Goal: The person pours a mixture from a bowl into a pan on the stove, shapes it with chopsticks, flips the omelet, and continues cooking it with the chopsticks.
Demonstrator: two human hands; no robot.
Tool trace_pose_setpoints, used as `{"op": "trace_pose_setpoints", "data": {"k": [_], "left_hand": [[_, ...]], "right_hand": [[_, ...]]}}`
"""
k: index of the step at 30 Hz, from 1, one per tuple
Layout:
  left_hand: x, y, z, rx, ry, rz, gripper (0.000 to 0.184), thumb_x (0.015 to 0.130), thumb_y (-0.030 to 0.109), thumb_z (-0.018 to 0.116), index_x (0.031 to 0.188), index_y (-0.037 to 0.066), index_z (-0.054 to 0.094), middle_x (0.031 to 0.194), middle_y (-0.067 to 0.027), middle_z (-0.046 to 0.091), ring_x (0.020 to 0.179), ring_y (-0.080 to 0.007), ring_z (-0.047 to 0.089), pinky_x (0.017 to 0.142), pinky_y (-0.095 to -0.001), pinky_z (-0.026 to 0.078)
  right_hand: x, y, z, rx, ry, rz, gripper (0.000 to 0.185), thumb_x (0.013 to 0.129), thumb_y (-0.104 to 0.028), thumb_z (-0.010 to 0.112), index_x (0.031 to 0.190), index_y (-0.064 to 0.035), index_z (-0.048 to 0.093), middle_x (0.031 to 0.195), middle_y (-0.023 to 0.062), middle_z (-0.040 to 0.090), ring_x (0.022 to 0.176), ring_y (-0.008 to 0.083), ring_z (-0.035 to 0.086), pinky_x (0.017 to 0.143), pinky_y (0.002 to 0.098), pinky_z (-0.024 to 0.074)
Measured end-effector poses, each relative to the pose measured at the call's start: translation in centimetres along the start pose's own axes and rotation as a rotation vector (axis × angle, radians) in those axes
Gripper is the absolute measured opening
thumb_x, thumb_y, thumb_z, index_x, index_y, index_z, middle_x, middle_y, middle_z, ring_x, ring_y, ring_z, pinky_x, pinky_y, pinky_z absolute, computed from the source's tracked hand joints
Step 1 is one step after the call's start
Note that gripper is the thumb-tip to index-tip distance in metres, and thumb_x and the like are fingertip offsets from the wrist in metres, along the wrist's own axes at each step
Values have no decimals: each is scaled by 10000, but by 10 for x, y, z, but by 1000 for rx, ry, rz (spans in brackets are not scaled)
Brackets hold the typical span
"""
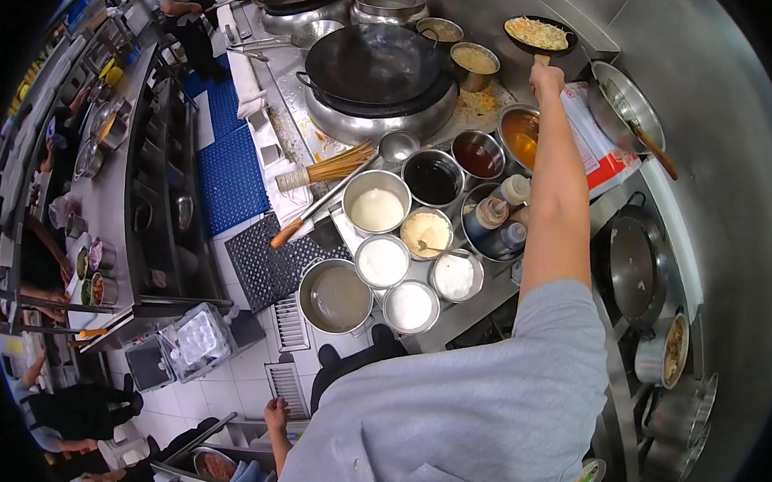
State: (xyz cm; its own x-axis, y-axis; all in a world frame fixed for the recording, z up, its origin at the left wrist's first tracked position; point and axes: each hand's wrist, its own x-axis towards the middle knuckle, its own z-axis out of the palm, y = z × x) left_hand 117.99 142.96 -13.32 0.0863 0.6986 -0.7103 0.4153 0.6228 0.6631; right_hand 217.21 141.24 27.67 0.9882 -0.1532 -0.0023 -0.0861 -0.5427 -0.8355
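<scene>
At the top right, my right hand [547,79] is closed on the light handle of a small dark pan [509,26]. Shredded yellow and white food [537,32] lies in this pan. My right arm stretches over the steel counter, past a pot of orange liquid [520,136] and a container of squeeze bottles [492,213]. Low on the left side of my body, my left hand [277,414] hangs away from the counter with its fingers curled and nothing visible in them.
A large black wok [373,64] sits on a round burner. Near it are a ladle [398,146], a bamboo brush [329,168] and several pots of powders and liquids. A steel bowl [624,105] leans at the right. Other people [80,408] stand to the left.
</scene>
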Motion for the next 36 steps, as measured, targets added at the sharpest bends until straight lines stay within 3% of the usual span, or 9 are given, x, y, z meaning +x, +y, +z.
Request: {"op": "trace_pose_setpoints", "data": {"k": [9, 11, 14, 16, 17, 21, 29, 33, 36], "left_hand": [[-26, -59, -4, 341, -103, 126, 361, 930, 338, 615, 1013, -11, 661, 811, -116, 702, 671, -224, 677, 571, -343, 523], [-15, -78, -5, 588, -69, -37, 400, 905, 368, 627, 936, -27, 686, 807, -154, 722, 710, -236, 687, 612, -382, 522], [-26, -78, -6, 455, -32, -39, 436, 883, 397, 635, 901, -32, 706, 801, -188, 723, 741, -254, 695, 660, -410, 518], [-21, -75, 0, 596, 13, -9, 433, 881, 395, 633, 910, -30, 712, 809, -192, 722, 748, -269, 697, 670, -414, 519], [-13, -69, 3, 733, 68, 7, 431, 879, 392, 631, 920, -28, 718, 816, -196, 720, 755, -283, 698, 680, -418, 520], [5, -43, 9, 655, 15, 77, 421, 893, 376, 609, 961, -26, 715, 831, -196, 721, 773, -307, 701, 712, -433, 528], [38, 12, 29, 108, -144, -30, 364, 928, 246, 621, 1133, -55, 607, 883, -179, 706, 767, -265, 703, 615, -356, 552], [33, 27, 24, 513, -164, 195, 388, 914, 345, 614, 1015, -24, 682, 916, -193, 718, 792, -241, 702, 671, -389, 547], [34, 14, 19, 711, -163, 162, 429, 906, 402, 609, 963, -11, 712, 874, -196, 723, 867, -290, 696, 738, -421, 508]], "right_hand": [[-4, -14, 8, -4, 30, 26, 392, 903, -344, 640, 852, 42, 688, 773, 124, 711, 612, 214, 682, 517, 338, 515], [-2, -13, 11, 16, 33, 14, 390, 898, -335, 642, 851, 49, 686, 764, 126, 709, 604, 211, 679, 512, 336, 509], [11, -1, 21, 140, -16, -28, 376, 902, -320, 646, 822, 46, 673, 734, 131, 687, 568, 212, 650, 477, 347, 485], [19, 16, 42, 423, -83, 60, 377, 914, -315, 636, 761, 30, 644, 673, 121, 640, 511, 204, 587, 423, 349, 430], [-14, 7, 31, 492, -175, 90, 332, 932, -294, 616, 702, -67, 542, 568, 10, 492, 431, 117, 393, 390, 262, 278], [5, 36, 14, 599, -460, 189, 341, 932, -329, 639, 741, -70, 526, 603, -3, 479, 432, 72, 356, 378, 256, 262], [-45, 42, -7, 409, -488, 118, 340, 964, -333, 579, 793, -41, 555, 588, -14, 439, 411, 92, 316, 391, 261, 247], [-42, 45, 38, 351, -296, 106, 335, 967, -330, 580, 777, -55, 559, 585, -22, 429, 406, 63, 292, 370, 250, 210], [-41, 55, 13, 433, -429, 124, 339, 960, -321, 593, 771, -43, 558, 594, -7, 451, 411, 87, 310, 373, 266, 232]]}}
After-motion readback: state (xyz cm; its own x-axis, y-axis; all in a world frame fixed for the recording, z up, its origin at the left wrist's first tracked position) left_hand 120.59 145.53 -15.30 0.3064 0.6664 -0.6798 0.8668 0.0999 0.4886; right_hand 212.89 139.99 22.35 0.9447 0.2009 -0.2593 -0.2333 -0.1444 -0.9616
